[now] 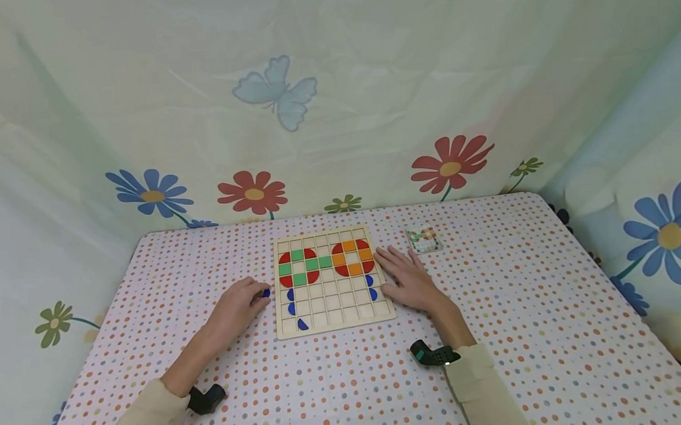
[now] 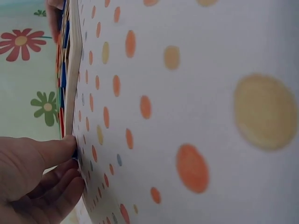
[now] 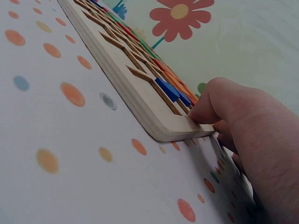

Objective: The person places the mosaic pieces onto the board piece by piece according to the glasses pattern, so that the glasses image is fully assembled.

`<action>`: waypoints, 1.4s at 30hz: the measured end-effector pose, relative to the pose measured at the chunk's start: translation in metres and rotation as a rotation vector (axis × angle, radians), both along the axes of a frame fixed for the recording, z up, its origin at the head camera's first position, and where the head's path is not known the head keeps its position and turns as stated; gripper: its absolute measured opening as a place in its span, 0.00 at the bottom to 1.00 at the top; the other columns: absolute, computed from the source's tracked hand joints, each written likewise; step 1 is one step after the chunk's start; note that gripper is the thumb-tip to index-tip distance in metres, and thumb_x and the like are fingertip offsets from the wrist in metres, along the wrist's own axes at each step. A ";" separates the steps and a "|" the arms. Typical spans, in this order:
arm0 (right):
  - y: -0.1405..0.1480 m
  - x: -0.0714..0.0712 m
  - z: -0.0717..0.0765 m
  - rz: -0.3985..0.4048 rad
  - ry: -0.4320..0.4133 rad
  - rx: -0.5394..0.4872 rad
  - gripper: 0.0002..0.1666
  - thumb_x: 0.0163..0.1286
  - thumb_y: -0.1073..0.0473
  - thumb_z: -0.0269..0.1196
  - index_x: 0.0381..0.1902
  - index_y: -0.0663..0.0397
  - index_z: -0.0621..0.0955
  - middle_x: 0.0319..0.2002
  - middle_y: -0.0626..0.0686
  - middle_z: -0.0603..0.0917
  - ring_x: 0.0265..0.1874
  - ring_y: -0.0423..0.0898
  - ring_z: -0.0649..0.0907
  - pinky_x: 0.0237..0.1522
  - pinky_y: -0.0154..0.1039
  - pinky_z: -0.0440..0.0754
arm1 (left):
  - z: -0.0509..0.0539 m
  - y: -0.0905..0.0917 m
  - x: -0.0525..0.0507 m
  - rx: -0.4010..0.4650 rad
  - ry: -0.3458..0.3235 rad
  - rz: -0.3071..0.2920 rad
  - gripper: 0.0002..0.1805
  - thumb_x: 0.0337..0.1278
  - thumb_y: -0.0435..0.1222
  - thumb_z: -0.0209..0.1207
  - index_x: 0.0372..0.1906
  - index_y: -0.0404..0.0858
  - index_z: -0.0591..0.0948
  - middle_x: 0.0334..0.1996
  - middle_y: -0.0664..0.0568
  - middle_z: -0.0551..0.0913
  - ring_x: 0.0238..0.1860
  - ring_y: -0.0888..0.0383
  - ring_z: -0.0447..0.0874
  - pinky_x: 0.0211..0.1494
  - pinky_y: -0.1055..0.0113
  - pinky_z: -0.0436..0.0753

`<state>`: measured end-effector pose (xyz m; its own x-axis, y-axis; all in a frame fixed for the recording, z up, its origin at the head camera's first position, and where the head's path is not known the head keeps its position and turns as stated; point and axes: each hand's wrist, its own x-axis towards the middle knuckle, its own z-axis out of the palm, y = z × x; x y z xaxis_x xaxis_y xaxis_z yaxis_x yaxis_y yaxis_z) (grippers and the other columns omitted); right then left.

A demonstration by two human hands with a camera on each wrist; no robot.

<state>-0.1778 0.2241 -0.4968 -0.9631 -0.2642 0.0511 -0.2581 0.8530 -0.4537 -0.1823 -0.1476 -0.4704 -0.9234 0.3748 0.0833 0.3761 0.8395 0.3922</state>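
Observation:
A wooden grid board (image 1: 332,300) lies flat on the table, with red, green and orange pieces forming two rounded rings. Several blue pieces sit in its lower cells, such as a blue half-round piece (image 1: 373,294) at the right. Just off the board's left edge, my left hand (image 1: 234,313) pinches a small blue piece (image 1: 266,293), mostly covered by the fingers in the left wrist view. My right hand (image 1: 412,282) rests along the board's right edge with its fingers extended. In the right wrist view, the thumb (image 3: 205,105) touches the rim.
A small pattern card (image 1: 424,239) lies beyond the right hand, near the board's upper right corner. The table wears a dotted cloth (image 1: 523,293). A curtain (image 1: 360,124) printed with flowers and a butterfly hangs behind the table.

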 end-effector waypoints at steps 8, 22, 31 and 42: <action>-0.001 0.001 0.000 0.001 -0.007 -0.004 0.42 0.61 0.49 0.53 0.74 0.51 0.62 0.75 0.53 0.61 0.76 0.57 0.55 0.75 0.63 0.39 | 0.003 0.001 -0.001 0.019 -0.045 0.008 0.11 0.59 0.37 0.65 0.46 0.40 0.84 0.41 0.54 0.80 0.33 0.62 0.71 0.34 0.71 0.72; 0.001 0.001 -0.001 -0.007 -0.003 0.002 0.42 0.60 0.49 0.53 0.74 0.49 0.62 0.75 0.53 0.61 0.76 0.57 0.56 0.75 0.62 0.39 | 0.010 0.042 0.009 0.144 0.165 -0.194 0.07 0.53 0.38 0.68 0.38 0.43 0.86 0.39 0.56 0.86 0.45 0.59 0.82 0.48 0.64 0.83; 0.000 0.001 -0.001 -0.002 -0.004 -0.004 0.42 0.61 0.49 0.53 0.74 0.49 0.62 0.75 0.53 0.61 0.76 0.57 0.56 0.75 0.62 0.38 | 0.011 0.122 0.030 0.140 0.113 -0.475 0.07 0.59 0.40 0.64 0.41 0.43 0.86 0.42 0.59 0.87 0.47 0.62 0.80 0.52 0.70 0.80; 0.001 0.000 -0.001 0.009 -0.005 0.009 0.41 0.62 0.50 0.54 0.74 0.50 0.61 0.75 0.53 0.60 0.76 0.57 0.56 0.75 0.63 0.39 | 0.000 0.156 0.034 0.127 0.079 -0.459 0.06 0.60 0.40 0.63 0.39 0.44 0.86 0.38 0.60 0.87 0.40 0.64 0.77 0.42 0.78 0.78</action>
<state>-0.1779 0.2251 -0.4979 -0.9609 -0.2735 0.0434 -0.2635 0.8548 -0.4471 -0.1487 0.0084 -0.4708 -0.6540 0.7244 0.2179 0.7292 0.5269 0.4367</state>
